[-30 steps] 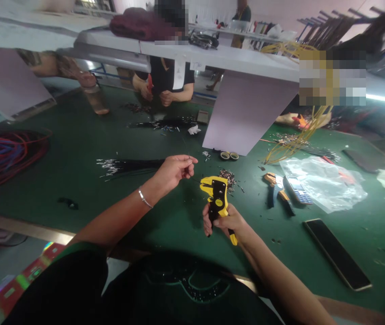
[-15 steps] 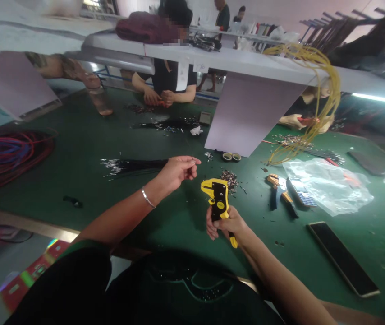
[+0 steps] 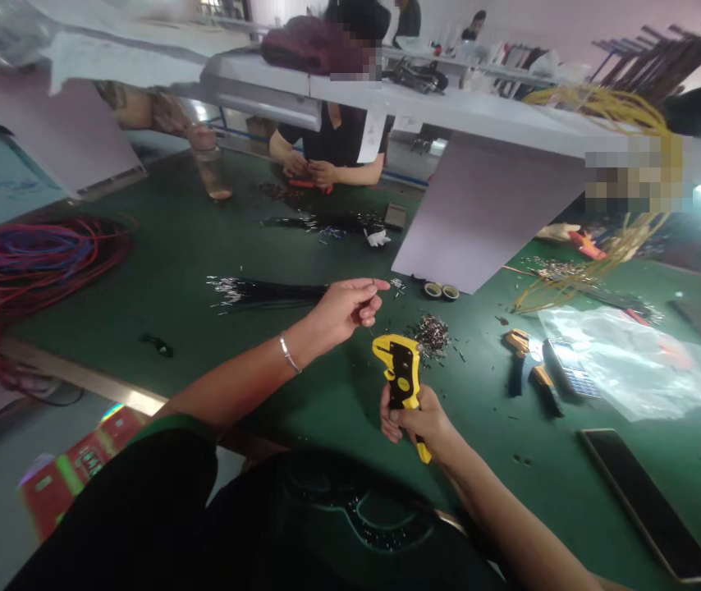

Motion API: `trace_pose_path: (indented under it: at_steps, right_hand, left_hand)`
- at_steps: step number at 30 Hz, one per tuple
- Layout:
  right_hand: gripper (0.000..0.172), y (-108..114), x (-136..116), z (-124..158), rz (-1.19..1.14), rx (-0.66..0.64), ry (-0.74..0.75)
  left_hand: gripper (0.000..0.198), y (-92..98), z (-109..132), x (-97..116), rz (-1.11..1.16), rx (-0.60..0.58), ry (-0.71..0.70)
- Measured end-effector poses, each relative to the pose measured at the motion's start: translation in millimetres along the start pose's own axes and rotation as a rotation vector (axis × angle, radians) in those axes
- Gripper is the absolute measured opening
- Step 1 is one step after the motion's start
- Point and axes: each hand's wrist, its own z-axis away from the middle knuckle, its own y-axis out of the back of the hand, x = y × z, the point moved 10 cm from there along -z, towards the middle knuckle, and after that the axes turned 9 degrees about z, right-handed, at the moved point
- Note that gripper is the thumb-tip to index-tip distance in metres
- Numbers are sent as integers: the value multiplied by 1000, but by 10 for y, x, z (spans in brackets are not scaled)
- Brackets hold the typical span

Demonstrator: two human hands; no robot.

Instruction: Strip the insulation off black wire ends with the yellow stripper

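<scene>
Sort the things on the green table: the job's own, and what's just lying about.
Seemingly for the job:
yellow-and-black hand tool, in the right hand
black wire bundle, by the left hand
pile of small dark pieces

Seemingly just lying about:
dark phone
keypad device
clear plastic

Left hand [image 3: 354,308] pinches thin dark wire [image 3: 373,331] near yellow-black stripper [image 3: 402,373]; wire end unclear. Right hand [image 3: 417,417] grips stripper handles, head up. Black wire bundle [image 3: 282,293] on green table [image 3: 301,402], running behind left hand. Dark clippings pile [image 3: 433,333] beside stripper. 2 tape rolls [image 3: 432,290] farther back. Right side: orange-blue pliers [image 3: 516,371], keypad device [image 3: 574,369], clear bag [image 3: 639,361], dark smartphone [image 3: 647,503]. Co-worker's hands [image 3: 323,172] opposite.
</scene>
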Motion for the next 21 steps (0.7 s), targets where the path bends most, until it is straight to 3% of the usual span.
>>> trace_pose_path:
  at_steps: [6,13,21]
  right_hand:
    - [18,-32,63,61,324,93,-50]
    - [11,-36,-183,117,847,213,116]
    - [11,-21,-156,111,972,235,162]
  left_hand:
    - [19,3,26,-37,-104,17,29]
    - [23,-41,46,-52,-166,3,46]
    - [24,-100,46,-8,-223,-47,-8]
